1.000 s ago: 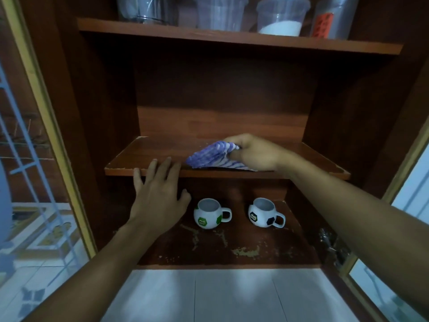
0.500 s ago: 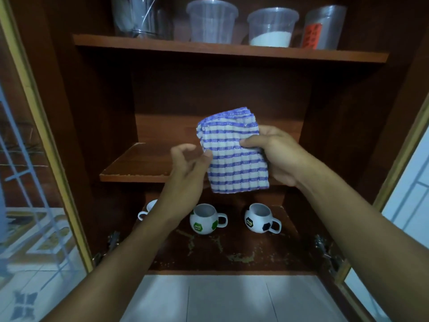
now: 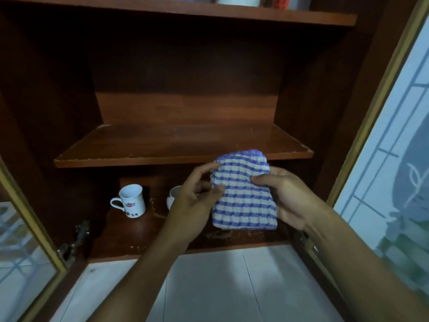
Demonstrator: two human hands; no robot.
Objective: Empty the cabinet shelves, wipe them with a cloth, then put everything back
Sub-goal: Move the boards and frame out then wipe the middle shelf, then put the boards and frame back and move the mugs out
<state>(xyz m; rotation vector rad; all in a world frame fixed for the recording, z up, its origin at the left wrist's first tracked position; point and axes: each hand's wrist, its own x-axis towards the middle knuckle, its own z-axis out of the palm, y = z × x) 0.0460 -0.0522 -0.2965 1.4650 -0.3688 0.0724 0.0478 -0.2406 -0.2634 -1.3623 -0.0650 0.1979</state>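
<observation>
Between the two hands, in front of the open cabinet, a folded blue-and-white striped cloth [image 3: 243,194] is held upright. The left hand [image 3: 195,205] pinches its left edge with thumb and curled fingers; the right hand [image 3: 285,198] grips its right side, thumb laid across the front and fingers tucked behind the fabric.

Just above the grip, behind the cloth's top edge, runs the front lip of the middle shelf [image 3: 162,147], its edging chipped in places. Well above that sits the top shelf [image 3: 209,12], and whatever stands on it is cut off by the frame.

Left of the grip, on the bottom shelf [image 3: 130,235], a white mug [image 3: 131,201] stands upright with its handle turned left and a red label on its side. Just behind the left hand a second white mug [image 3: 173,196] shows only a sliver. Under the cloth the bottom shelf is flecked with pale stains.

Further left and lower, a metal hinge [image 3: 69,242] sits by the left glass door [image 3: 14,252]. To the right of the grip stands the right glass door [image 3: 383,159], and below the forearms lies a pale tiled floor [image 3: 209,287].
</observation>
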